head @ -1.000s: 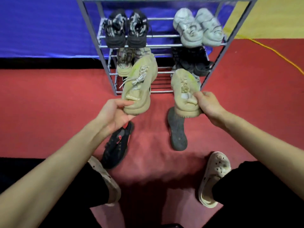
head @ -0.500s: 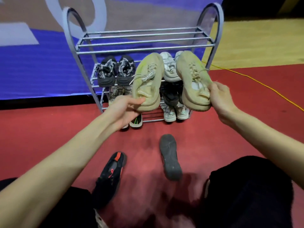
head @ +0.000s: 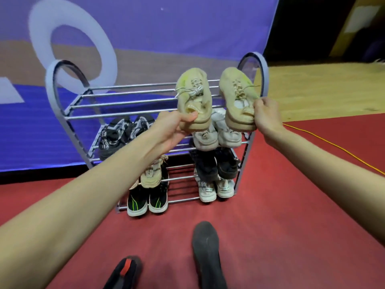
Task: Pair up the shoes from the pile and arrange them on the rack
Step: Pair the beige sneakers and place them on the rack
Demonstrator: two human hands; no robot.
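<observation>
Shoes: L hand (head: 169, 130) grips one heel, R hand (head: 265, 115) pinches other.

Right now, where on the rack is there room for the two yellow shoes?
The top shelf is bare across its bars, left of the left shoe and right shoe. Lower shelves are crowded: black patterned pair, white pair and more below.
</observation>
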